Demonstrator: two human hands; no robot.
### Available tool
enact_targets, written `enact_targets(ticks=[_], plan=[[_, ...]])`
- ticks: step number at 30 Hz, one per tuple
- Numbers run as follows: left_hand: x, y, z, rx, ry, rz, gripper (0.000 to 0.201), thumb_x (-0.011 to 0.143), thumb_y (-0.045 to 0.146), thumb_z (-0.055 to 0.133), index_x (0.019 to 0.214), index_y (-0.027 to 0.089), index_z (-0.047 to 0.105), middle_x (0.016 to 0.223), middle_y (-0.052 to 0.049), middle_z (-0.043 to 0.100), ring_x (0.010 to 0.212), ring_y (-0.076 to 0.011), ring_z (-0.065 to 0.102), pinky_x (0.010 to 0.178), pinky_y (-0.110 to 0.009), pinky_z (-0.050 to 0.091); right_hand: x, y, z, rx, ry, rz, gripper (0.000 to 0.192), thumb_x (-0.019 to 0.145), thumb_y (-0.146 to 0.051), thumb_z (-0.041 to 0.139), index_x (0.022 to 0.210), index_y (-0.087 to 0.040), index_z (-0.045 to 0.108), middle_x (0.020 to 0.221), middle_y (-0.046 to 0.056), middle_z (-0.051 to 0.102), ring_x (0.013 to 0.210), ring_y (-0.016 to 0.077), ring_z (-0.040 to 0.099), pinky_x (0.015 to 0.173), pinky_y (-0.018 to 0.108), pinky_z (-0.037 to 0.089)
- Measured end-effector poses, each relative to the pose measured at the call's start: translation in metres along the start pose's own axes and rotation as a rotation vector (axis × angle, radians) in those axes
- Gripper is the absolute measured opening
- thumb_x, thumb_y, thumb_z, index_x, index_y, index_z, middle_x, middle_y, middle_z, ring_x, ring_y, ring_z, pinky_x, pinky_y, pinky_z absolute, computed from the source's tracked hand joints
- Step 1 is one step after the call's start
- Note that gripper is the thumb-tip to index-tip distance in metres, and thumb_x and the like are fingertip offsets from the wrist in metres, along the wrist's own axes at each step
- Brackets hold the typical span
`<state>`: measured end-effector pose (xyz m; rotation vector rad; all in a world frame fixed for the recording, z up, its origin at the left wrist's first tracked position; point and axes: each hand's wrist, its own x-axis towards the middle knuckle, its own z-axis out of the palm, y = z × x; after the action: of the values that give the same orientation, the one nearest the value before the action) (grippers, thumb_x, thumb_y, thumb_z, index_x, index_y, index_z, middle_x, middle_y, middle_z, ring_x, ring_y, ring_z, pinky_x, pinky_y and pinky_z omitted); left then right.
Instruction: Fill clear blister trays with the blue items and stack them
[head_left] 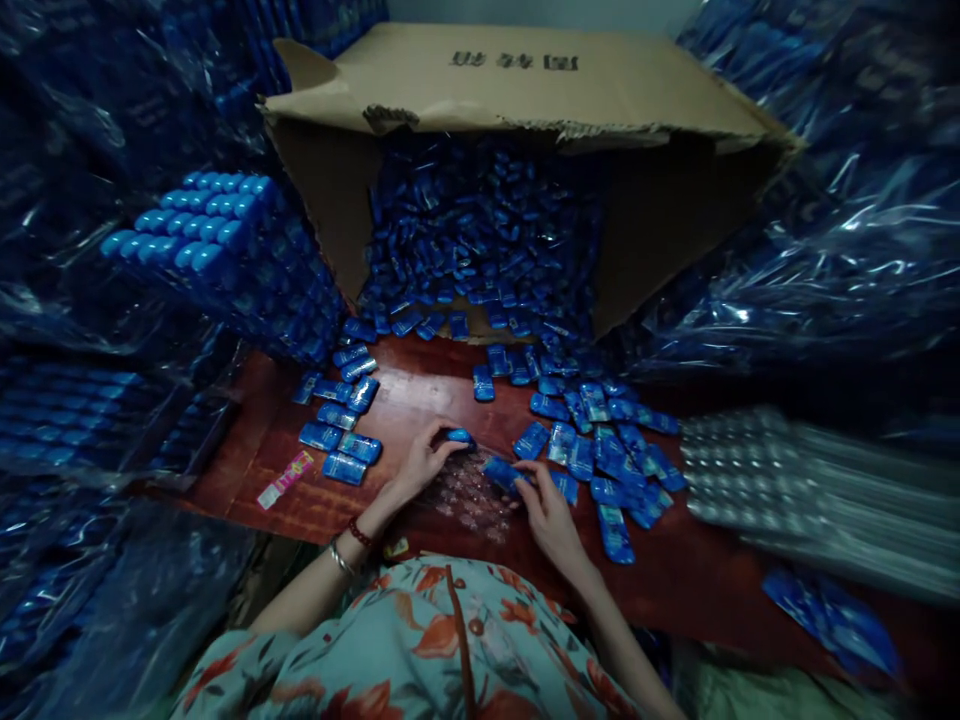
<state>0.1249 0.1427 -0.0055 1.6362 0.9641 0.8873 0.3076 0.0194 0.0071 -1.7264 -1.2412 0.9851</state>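
My left hand point(425, 458) pinches a small blue packet point(459, 436) between thumb and fingers. Close by, my right hand point(541, 500) grips another blue packet point(501, 473) by its right end. Beneath both hands a clear plastic tray point(471, 500) with rounded cavities lies on the dark red table point(405, 385). Its cavities are too dim to make out fully. Loose blue packets point(609, 455) are heaped right of my right hand, and a smaller group point(351, 445) lies left of my left hand. The print on the packets is unreadable.
A torn cardboard box point(660, 220) on its side spills many blue packets point(480, 220) onto the table. Filled blue trays point(217, 250) are stacked at left. Empty clear trays point(780, 490) are piled at right. A pink strip point(285, 480) lies near the left front edge.
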Motion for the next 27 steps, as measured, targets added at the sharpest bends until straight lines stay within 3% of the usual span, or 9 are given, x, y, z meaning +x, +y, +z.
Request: enact_targets(ticks=[6,10,13,16,19,23,27], plan=[[-0.005,0.006,-0.02,0.327,-0.273,0.231,0.015,0.089,0.016,0.042,0.093,0.016,0.057,0.09,-0.007,0.06,0.084,-0.0161,0.058,0.075,-0.029,0.05,-0.014,0.012,0.021,-0.124,0.126,-0.149,0.027,0.09,-0.032,0.04,0.112,-0.021,0.052,0.11,0.008,0.062,0.102,0.0214,0.06,0.089,0.037,0.048],[-0.014,0.012,-0.025,0.608,-0.436,0.296,0.032,0.087,0.005,0.032,0.103,0.019,0.056,0.097,-0.007,0.058,0.088,-0.0163,0.055,0.077,-0.028,0.049,-0.009,0.008,0.024,-0.086,0.137,-0.08,0.03,0.09,-0.033,0.042,0.117,-0.021,0.048,0.105,0.007,0.064,0.087,0.0194,0.064,0.077,0.033,0.052],[-0.016,0.005,-0.022,0.679,-0.403,0.321,0.034,0.087,0.006,0.033,0.11,0.019,0.054,0.103,-0.008,0.057,0.091,-0.0174,0.054,0.079,-0.03,0.049,-0.004,0.002,0.023,-0.106,0.15,-0.11,0.028,0.091,-0.031,0.041,0.116,-0.022,0.049,0.104,0.007,0.064,0.089,0.0198,0.063,0.077,0.033,0.052],[-0.015,-0.002,-0.02,0.631,-0.355,0.327,0.032,0.088,0.007,0.034,0.111,0.017,0.054,0.103,-0.01,0.057,0.09,-0.0171,0.055,0.078,-0.029,0.049,0.005,-0.005,0.017,-0.243,0.128,-0.266,0.027,0.092,-0.023,0.038,0.116,-0.022,0.05,0.107,0.007,0.062,0.1,0.0199,0.059,0.086,0.034,0.049],[-0.014,-0.003,-0.018,0.602,-0.316,0.327,0.032,0.089,0.007,0.032,0.109,0.017,0.055,0.101,-0.01,0.058,0.09,-0.017,0.056,0.079,-0.03,0.05,0.019,-0.017,0.006,-0.495,-0.001,-0.431,0.037,0.088,-0.009,0.033,0.118,-0.021,0.051,0.11,0.008,0.059,0.104,0.0205,0.056,0.09,0.036,0.047],[-0.017,0.0,-0.016,0.625,-0.311,0.336,0.033,0.089,0.007,0.033,0.113,0.017,0.054,0.105,-0.011,0.058,0.095,-0.0188,0.056,0.082,-0.032,0.05,0.034,-0.043,-0.002,-0.855,-0.227,-0.531,0.044,0.082,-0.001,0.034,0.116,-0.018,0.055,0.103,0.011,0.061,0.095,0.023,0.057,0.086,0.039,0.047],[-0.021,-0.002,-0.013,0.64,-0.315,0.336,0.037,0.086,0.005,0.034,0.116,0.015,0.054,0.104,-0.013,0.058,0.095,-0.0215,0.055,0.08,-0.036,0.05,0.044,-0.068,0.006,-1.007,-0.295,-0.568,0.04,0.083,-0.003,0.033,0.111,-0.018,0.058,0.094,0.011,0.063,0.088,0.0236,0.058,0.083,0.038,0.045]])
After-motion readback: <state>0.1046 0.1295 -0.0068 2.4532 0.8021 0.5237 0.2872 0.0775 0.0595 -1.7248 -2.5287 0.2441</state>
